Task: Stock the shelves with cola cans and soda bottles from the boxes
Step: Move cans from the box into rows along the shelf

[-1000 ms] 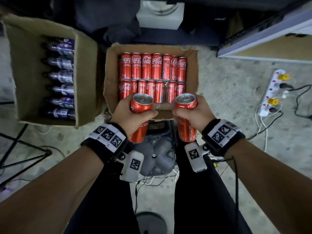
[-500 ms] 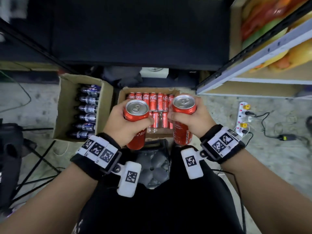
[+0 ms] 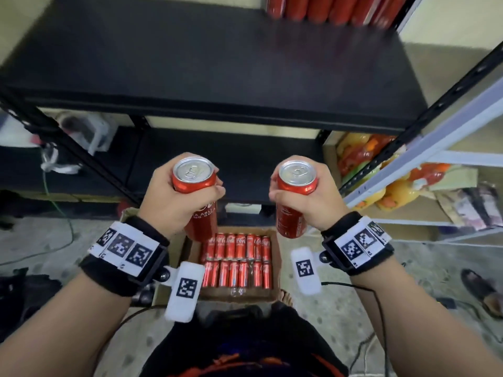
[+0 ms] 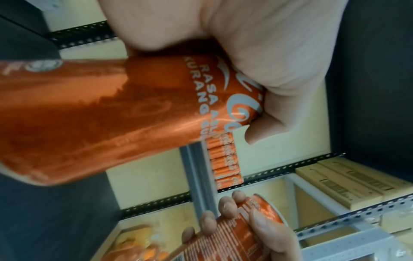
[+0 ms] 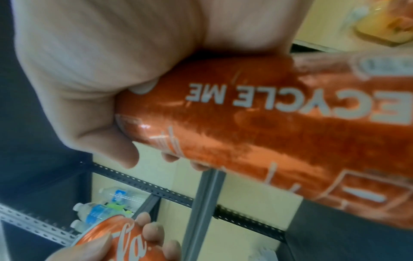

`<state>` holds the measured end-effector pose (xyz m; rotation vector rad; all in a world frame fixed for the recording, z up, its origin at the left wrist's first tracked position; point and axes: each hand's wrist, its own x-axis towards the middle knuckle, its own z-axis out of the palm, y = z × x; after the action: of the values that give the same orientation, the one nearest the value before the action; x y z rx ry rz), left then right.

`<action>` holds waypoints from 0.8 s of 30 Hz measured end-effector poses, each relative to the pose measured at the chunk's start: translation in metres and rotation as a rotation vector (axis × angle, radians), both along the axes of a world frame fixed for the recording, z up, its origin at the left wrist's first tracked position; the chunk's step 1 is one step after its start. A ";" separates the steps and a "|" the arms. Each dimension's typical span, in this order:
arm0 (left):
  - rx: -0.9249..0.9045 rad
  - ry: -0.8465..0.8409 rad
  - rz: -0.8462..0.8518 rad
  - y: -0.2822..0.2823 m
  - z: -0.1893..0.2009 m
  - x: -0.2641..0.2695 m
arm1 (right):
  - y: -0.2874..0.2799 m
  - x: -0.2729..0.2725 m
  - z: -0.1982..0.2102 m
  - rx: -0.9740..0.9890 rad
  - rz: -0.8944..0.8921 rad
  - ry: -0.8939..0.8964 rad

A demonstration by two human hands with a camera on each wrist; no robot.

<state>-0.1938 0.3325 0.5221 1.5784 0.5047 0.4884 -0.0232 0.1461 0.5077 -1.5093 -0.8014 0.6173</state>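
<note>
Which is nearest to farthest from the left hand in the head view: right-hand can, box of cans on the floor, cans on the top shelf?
1. Right-hand can, just right of the left hand.
2. Box of cans, below on the floor.
3. Shelf cans, top, far back.

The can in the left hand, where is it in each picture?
Head: left can, centre-left, upright.
Left wrist: fills the left side.
Right wrist: bottom left corner.
Shared landmark: the other can, gripped by the right hand.

Red cans (image 3: pixel 200 197) with silver tops — black shelf (image 3: pixel 217 63), black-and-white patterned wristbands (image 3: pixel 128 248).
</note>
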 end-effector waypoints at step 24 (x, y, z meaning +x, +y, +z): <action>0.053 -0.350 -0.184 0.180 0.171 0.023 | 0.151 0.018 0.182 0.316 -0.164 -0.208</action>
<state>-0.1704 0.5129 0.6935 1.5304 0.0798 0.6246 -0.0051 0.2974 0.6896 -1.3432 -0.8773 0.2012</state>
